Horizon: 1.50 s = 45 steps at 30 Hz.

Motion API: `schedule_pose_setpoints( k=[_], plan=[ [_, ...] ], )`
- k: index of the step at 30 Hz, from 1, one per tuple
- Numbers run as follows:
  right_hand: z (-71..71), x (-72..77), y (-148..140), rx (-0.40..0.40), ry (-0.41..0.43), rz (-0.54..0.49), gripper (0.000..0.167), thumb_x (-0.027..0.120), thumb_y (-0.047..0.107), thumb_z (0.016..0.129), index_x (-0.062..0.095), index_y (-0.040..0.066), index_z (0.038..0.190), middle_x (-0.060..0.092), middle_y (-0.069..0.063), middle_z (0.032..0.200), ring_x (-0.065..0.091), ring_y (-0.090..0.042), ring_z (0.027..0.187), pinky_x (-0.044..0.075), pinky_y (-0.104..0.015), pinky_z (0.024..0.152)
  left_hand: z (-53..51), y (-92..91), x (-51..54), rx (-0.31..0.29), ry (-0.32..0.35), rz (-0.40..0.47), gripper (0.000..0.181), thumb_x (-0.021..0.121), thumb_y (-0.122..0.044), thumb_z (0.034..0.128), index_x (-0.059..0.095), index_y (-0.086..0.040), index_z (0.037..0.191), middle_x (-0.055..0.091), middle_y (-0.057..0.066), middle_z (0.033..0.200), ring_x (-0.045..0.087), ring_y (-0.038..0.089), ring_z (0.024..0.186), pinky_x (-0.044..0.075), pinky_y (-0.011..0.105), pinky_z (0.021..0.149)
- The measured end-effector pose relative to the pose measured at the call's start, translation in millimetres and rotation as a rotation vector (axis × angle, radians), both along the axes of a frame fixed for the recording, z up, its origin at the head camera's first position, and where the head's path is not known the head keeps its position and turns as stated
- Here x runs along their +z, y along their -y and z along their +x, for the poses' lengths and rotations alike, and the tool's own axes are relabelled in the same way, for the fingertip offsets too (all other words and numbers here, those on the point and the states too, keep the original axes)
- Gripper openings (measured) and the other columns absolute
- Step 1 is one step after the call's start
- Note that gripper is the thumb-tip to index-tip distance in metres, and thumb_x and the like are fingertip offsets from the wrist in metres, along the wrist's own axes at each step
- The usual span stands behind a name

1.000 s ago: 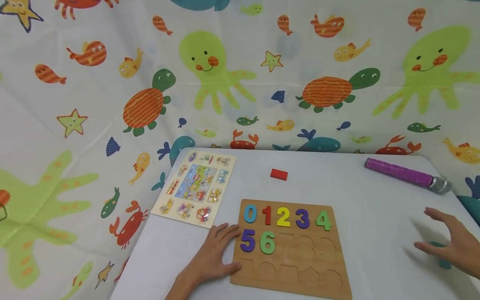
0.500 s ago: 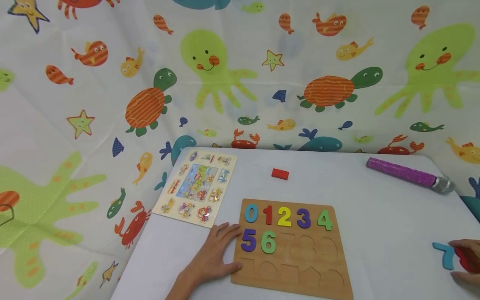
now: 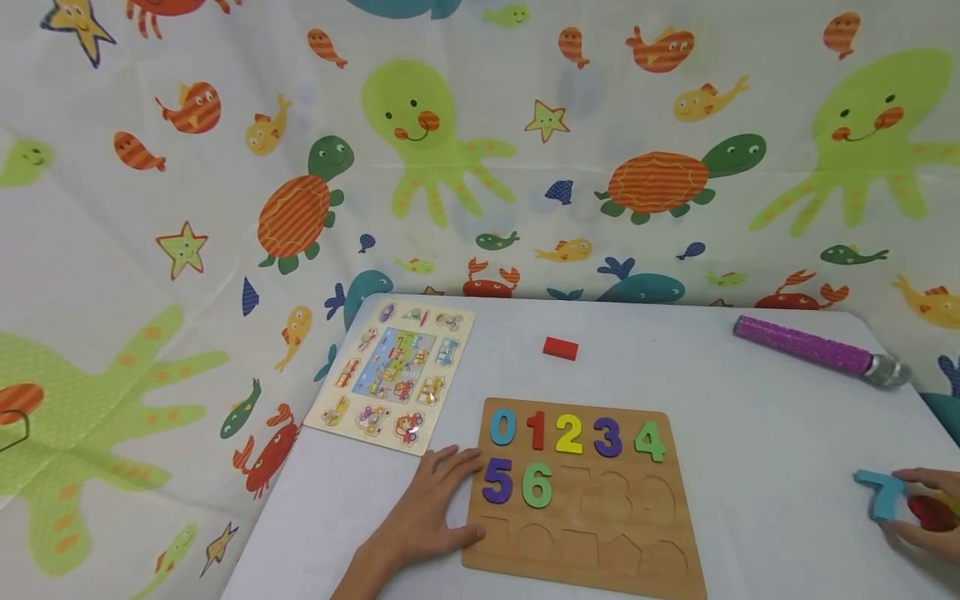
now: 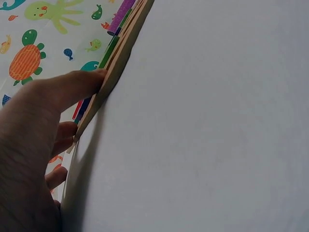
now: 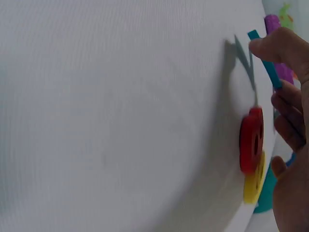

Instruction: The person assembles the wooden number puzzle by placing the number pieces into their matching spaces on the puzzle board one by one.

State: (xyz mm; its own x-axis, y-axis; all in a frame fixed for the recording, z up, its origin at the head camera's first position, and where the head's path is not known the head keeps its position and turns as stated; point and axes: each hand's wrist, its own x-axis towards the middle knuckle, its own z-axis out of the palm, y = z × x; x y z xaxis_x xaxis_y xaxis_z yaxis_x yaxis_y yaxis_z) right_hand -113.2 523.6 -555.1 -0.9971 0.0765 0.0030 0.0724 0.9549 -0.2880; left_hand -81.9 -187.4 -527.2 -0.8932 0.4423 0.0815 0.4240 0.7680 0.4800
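Observation:
A wooden number board (image 3: 585, 510) lies on the white table, with the numbers 0 to 6 in its upper recesses. My left hand (image 3: 420, 521) rests against its left edge, fingers spread and relaxed; the left wrist view shows the thumb (image 4: 84, 84) touching the board's side. At the far right, my right hand (image 3: 933, 540) pinches a blue number seven (image 3: 885, 497) between thumb and fingers. In the right wrist view the seven is raised off the table, its shadow below. Under that hand lie a red number (image 5: 251, 141), with holes in it, and a yellow number (image 5: 254, 182).
A picture puzzle board (image 3: 442, 400) with vehicles lies at the back left. Behind the number board is a small red block (image 3: 560, 348). A purple glittery tube (image 3: 806, 345) with a silvery end lies at the back right. A sea-animal curtain (image 3: 555, 233) hangs behind the table.
My right hand first moved right and down to the blue seven, then took hold of it and lifted it slightly leftward. My left hand stays at the board's edge.

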Motion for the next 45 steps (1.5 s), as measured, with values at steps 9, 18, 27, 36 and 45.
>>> schedule_pose_setpoints(
  k=[9,18,27,36,45],
  plan=[
    [-16.4,36.1,74,0.001,-0.048,-0.292,0.079,0.078,0.021,0.085,0.033,-0.014,0.141,0.031,-0.042,0.134,0.025,-0.061,0.121,0.02,-0.077,0.099,-0.2,-0.5,0.5,0.005,0.007,-0.005,0.084,0.066,-0.067,0.0793,0.042,-0.028,0.15,0.033,-0.012,0.156,0.022,0.024,0.145,0.012,0.057,0.116],
    [-24.4,46.7,161,0.122,-0.127,-0.453,0.077,0.083,0.023,0.082,0.044,0.002,0.144,0.044,-0.026,0.138,0.037,-0.023,0.135,0.029,-0.027,0.113,0.6,-0.8,0.1,0.004,0.008,-0.01,0.084,0.067,-0.066,0.0793,0.042,-0.028,0.15,0.033,-0.012,0.156,0.022,0.023,0.145,0.01,0.057,0.116],
    [-23.3,44.0,251,0.345,-0.232,-0.516,0.073,0.089,0.013,0.071,0.054,0.01,0.135,0.054,-0.01,0.13,0.042,-0.005,0.119,0.039,-0.06,0.1,1.4,-0.9,1.0,0.005,0.001,-0.011,0.084,0.068,-0.064,0.0787,0.043,-0.028,0.15,0.032,-0.013,0.156,0.021,0.023,0.145,0.011,0.056,0.116],
    [-11.0,31.6,314,0.426,-0.248,-0.559,0.075,0.092,0.013,0.064,0.058,0.009,0.13,0.057,-0.001,0.128,0.048,-0.021,0.119,0.037,-0.03,0.105,1.0,-0.9,-1.1,-0.004,-0.005,0.0,0.084,0.066,-0.066,0.0792,0.044,-0.027,0.149,0.034,-0.012,0.156,0.023,0.024,0.144,0.012,0.06,0.115],
    [2.9,27.9,348,0.422,-0.198,-0.587,0.076,0.094,0.026,0.065,0.059,0.016,0.131,0.056,0.005,0.131,0.045,-0.023,0.129,0.034,-0.038,0.109,0.5,-0.4,-0.5,-0.004,-0.022,0.005,0.084,0.066,-0.066,0.0792,0.044,-0.027,0.149,0.034,-0.011,0.156,0.024,0.025,0.144,0.013,0.06,0.114]
  ],
)
